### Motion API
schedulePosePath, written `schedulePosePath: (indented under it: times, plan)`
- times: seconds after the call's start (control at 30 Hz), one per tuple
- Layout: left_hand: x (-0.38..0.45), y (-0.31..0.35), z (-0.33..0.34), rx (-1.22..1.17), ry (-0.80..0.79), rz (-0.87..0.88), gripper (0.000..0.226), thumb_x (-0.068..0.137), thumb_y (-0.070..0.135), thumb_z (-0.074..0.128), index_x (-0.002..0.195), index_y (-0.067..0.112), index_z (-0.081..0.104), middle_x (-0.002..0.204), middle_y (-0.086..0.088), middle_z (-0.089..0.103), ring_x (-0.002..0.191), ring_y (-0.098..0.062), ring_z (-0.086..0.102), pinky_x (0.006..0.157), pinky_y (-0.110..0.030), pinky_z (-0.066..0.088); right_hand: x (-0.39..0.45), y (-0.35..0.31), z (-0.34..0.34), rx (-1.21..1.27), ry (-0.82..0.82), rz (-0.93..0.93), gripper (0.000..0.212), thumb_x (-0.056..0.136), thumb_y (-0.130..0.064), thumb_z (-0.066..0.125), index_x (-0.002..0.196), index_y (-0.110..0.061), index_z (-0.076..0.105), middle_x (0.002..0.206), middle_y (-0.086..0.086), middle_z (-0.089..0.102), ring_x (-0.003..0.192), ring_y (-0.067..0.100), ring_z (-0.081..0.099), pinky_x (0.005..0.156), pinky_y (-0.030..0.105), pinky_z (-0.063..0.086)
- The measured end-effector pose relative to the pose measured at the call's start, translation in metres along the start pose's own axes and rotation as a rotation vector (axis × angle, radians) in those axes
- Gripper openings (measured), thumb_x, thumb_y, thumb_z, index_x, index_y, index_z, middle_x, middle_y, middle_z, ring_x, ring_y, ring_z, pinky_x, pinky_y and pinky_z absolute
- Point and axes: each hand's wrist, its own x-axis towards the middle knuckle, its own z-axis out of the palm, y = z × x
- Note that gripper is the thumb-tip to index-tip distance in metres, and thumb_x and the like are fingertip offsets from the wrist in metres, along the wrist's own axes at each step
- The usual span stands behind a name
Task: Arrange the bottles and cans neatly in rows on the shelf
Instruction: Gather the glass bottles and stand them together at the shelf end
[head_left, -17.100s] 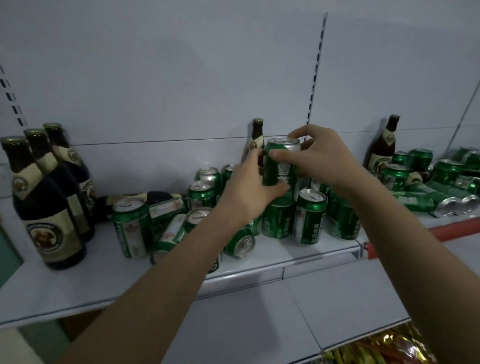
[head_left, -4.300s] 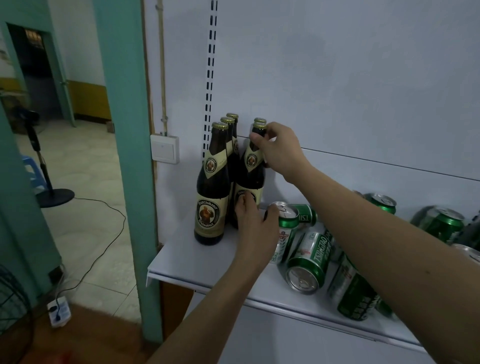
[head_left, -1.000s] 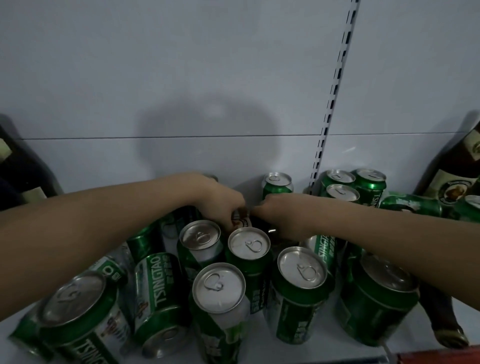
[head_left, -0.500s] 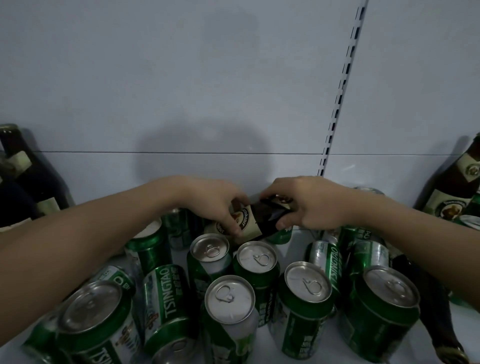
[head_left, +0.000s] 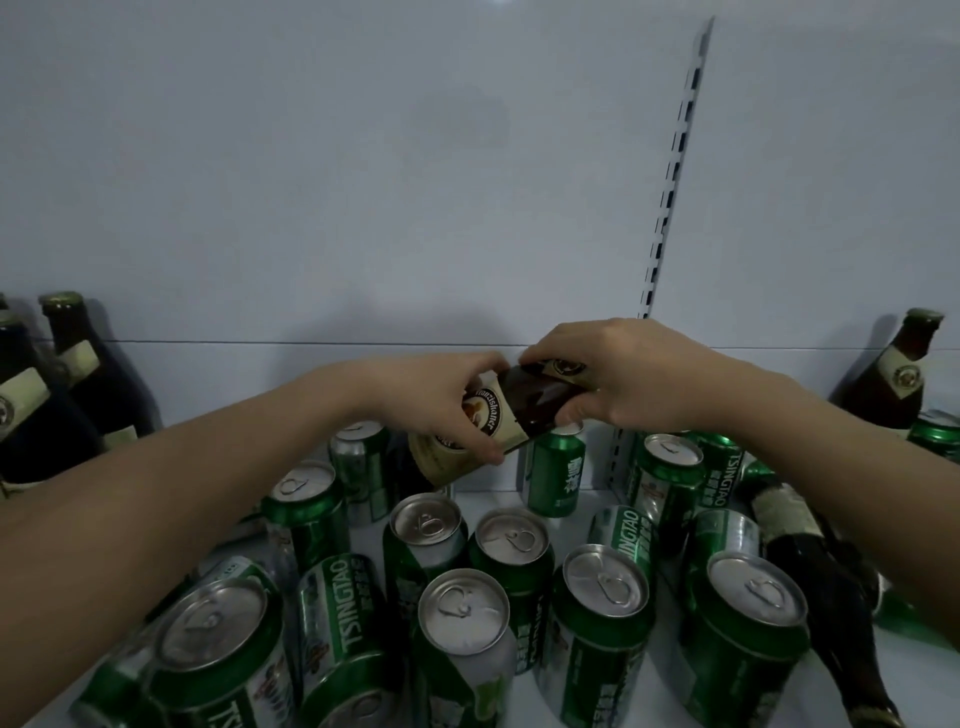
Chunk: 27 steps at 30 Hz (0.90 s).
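- Bottle (head_left: 511, 413), brown glass with a cream label, was held tilted above the cans near the back of the shelf (head_left: 493, 499), clear of the shelf board, base lower left and neck upper right.
- Left hand (head_left: 447, 400): fingers (head_left: 483, 449) curled round the labelled lower body of the bottle.
- Right hand (head_left: 634, 379): fingers curled over the shoulder and neck end; the cap was hidden under the hand.
- Step in hand, as judged: lifting a stray bottle out from among the cans, to be stood with the other bottles.
- Next move, as judged: carry it clear over the can tops without knocking any, turn it upright, and set it beside the standing bottles at the left (head_left: 67, 379), which looked like the row being built.
- Bottles counted: one in the hands; at least three standing at the left edge, partly cut off; one standing at the far right (head_left: 896, 374); one lying among cans at the lower right (head_left: 810, 551). Six at least.
- Cans (head_left: 511, 551), green with silver tops: about fourteen in view, most upright but unaligned, a few tipped or lying; some were hidden behind the arms, so the count is not firm.
- Task state, as judged: cans not yet in rows.
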Motion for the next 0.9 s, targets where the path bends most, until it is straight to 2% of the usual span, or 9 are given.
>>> schedulePosePath:
  times: [0.17, 0.27, 0.33, 0.37, 0.43, 0.57, 0.63, 0.73, 0.9]
  plan:
    - [-0.004, 0.005, -0.010, -0.053, 0.180, 0.019, 0.068, 0.067, 0.041, 0.089, 0.121, 0.029, 0.049, 0.103, 0.008, 0.067, 0.090, -0.007, 0.068, 0.082, -0.035, 0.060, 0.003, 0.008, -0.006, -0.173, 0.337, -0.162, 0.053, 0.074, -0.025, 0.087, 0.121, -0.012, 0.066, 0.120, 0.006, 0.067, 0.111, 0.027, 0.060, 0.110, 0.048, 0.040]
    - [-0.010, 0.011, -0.021, -0.107, 0.329, 0.010, 0.065, 0.066, 0.040, 0.090, 0.117, 0.028, 0.052, 0.099, 0.007, 0.069, 0.086, -0.007, 0.069, 0.079, -0.036, 0.061, 0.000, 0.005, -0.008, -0.116, 0.765, -0.111, 0.033, 0.078, -0.017, 0.081, 0.105, -0.008, 0.065, 0.113, 0.009, 0.063, 0.104, 0.027, 0.056, 0.100, 0.044, 0.044]
    - [-0.015, 0.017, -0.027, -0.141, 0.413, 0.005, 0.061, 0.067, 0.039, 0.089, 0.115, 0.027, 0.052, 0.097, 0.007, 0.070, 0.083, -0.005, 0.070, 0.073, -0.031, 0.061, -0.002, -0.003, -0.011, 0.099, 0.963, 0.057, 0.028, 0.081, -0.018, 0.078, 0.101, -0.011, 0.059, 0.106, 0.002, 0.058, 0.098, 0.020, 0.053, 0.088, 0.032, 0.043]
    - [-0.018, 0.020, -0.029, -0.166, 0.454, 0.001, 0.061, 0.068, 0.038, 0.089, 0.114, 0.027, 0.052, 0.096, 0.007, 0.071, 0.082, -0.005, 0.070, 0.070, -0.029, 0.061, -0.001, -0.008, -0.014, 0.272, 0.975, 0.174, 0.031, 0.083, -0.021, 0.077, 0.103, -0.015, 0.055, 0.105, -0.003, 0.056, 0.096, 0.016, 0.053, 0.082, 0.024, 0.042]
    - [-0.022, 0.027, -0.030, -0.206, 0.533, -0.012, 0.061, 0.067, 0.038, 0.089, 0.114, 0.025, 0.051, 0.093, 0.007, 0.071, 0.079, -0.003, 0.070, 0.068, -0.025, 0.059, 0.005, -0.018, -0.022, 0.668, 0.842, 0.392, 0.038, 0.086, -0.034, 0.076, 0.110, -0.019, 0.050, 0.108, -0.006, 0.057, 0.094, 0.011, 0.058, 0.077, 0.016, 0.045]
    - [-0.031, 0.040, -0.026, -0.232, 0.704, -0.028, 0.065, 0.067, 0.041, 0.089, 0.116, 0.025, 0.050, 0.089, 0.007, 0.069, 0.076, -0.004, 0.069, 0.065, -0.023, 0.057, 0.024, -0.037, -0.034, 1.174, 0.504, 0.474, 0.051, 0.093, -0.048, 0.063, 0.130, -0.018, 0.046, 0.112, 0.001, 0.064, 0.100, 0.017, 0.068, 0.088, 0.044, 0.060]
    - [-0.037, 0.046, -0.024, -0.227, 0.785, -0.037, 0.064, 0.068, 0.042, 0.087, 0.116, 0.023, 0.050, 0.088, 0.007, 0.068, 0.077, -0.004, 0.068, 0.063, -0.021, 0.055, 0.033, -0.052, -0.036, 1.265, 0.459, 0.424, 0.048, 0.096, -0.047, 0.059, 0.131, -0.018, 0.045, 0.106, 0.000, 0.068, 0.095, 0.016, 0.071, 0.081, 0.043, 0.062]
    - [-0.052, 0.050, -0.021, -0.191, 0.889, -0.060, 0.066, 0.068, 0.043, 0.087, 0.117, 0.021, 0.049, 0.086, 0.009, 0.068, 0.078, -0.004, 0.068, 0.067, -0.027, 0.058, 0.041, -0.075, -0.039, 1.316, 0.481, 0.336, 0.040, 0.096, -0.041, 0.062, 0.126, -0.020, 0.047, 0.098, -0.003, 0.070, 0.074, 0.005, 0.073, 0.061, 0.030, 0.061]
    - [-0.086, 0.046, -0.017, -0.168, 0.986, -0.102, 0.078, 0.066, 0.046, 0.088, 0.124, 0.025, 0.040, 0.088, 0.012, 0.065, 0.084, -0.008, 0.068, 0.076, -0.037, 0.061, 0.047, -0.105, -0.042, 1.267, 0.501, 0.258, 0.038, 0.094, -0.034, 0.067, 0.123, -0.019, 0.048, 0.108, 0.006, 0.071, 0.085, 0.012, 0.074, 0.063, 0.032, 0.063]
